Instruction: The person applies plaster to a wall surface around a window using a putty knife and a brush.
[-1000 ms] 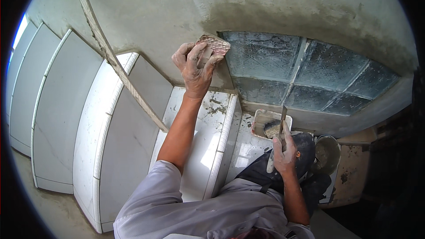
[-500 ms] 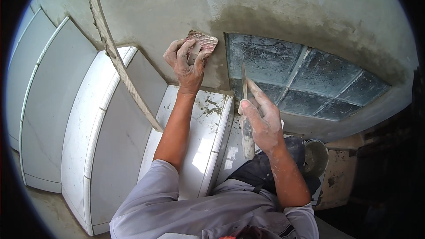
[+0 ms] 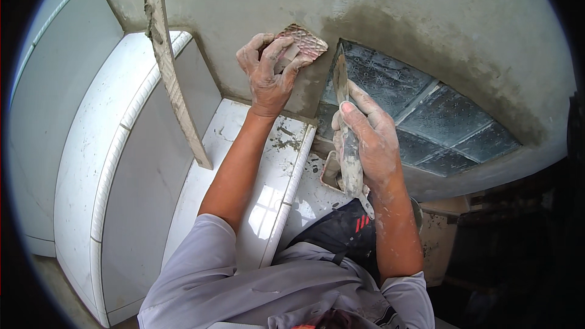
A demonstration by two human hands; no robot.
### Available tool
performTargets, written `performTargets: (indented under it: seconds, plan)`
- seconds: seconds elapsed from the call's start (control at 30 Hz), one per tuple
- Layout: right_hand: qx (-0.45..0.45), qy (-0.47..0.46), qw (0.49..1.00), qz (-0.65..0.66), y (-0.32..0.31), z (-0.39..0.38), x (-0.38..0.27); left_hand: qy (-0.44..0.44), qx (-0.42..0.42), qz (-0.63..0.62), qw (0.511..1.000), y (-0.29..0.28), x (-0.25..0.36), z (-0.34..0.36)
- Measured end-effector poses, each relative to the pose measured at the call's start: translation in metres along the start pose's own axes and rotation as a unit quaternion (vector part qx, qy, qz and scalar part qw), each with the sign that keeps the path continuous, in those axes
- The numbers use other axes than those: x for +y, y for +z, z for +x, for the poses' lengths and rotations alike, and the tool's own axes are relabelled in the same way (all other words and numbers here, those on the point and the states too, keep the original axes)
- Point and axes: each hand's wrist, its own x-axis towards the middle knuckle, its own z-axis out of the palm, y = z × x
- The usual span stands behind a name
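Pinkish, waffle-textured pad (image 3: 309, 42) at the plastered wall (image 3: 244, 0), just left of the patterned-glass window (image 3: 448, 109), gripped by the bent fingers of the left hand (image 3: 268, 79); the right hand (image 3: 373, 137) is wrapped around a mortar-smeared trowel (image 3: 351, 164).

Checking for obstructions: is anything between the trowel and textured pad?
Nothing visible does: between the trowel in the right hand and the textured pad in the left hand, only plastered wall and glass-paned window show.
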Motion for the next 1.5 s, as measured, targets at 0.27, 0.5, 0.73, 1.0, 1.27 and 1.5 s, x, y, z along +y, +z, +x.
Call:
performTargets:
  seconds: [0.27, 0.5, 0.73, 1.0, 1.27, 1.5]
  plan:
    - [0.018, 0.012, 1.0, -0.008, 0.003, 0.0, -0.006, 0.007, 0.009, -0.009, 1.0, 0.001, 0.0, 0.001]
    - [0.017, 0.005, 1.0, -0.001, 0.003, 0.001, -0.005, 0.005, 0.008, -0.007, 1.0, 0.001, 0.001, 0.001]
    - [0.018, -0.016, 0.999, -0.021, 0.002, 0.004, 0.003, 0.002, 0.001, -0.005, 1.0, 0.0, -0.001, 0.0]
    - [0.018, -0.002, 1.0, -0.01, 0.006, 0.001, -0.003, 0.003, 0.002, -0.007, 1.0, 0.001, 0.001, 0.0]
    - [0.015, -0.008, 1.0, -0.006, 0.004, 0.003, 0.0, 0.001, 0.002, -0.007, 1.0, 0.001, 0.0, 0.0]
    - [0.012, -0.004, 1.0, -0.012, 0.001, -0.001, 0.001, 0.002, -0.001, -0.006, 1.0, 0.001, -0.001, 0.0]
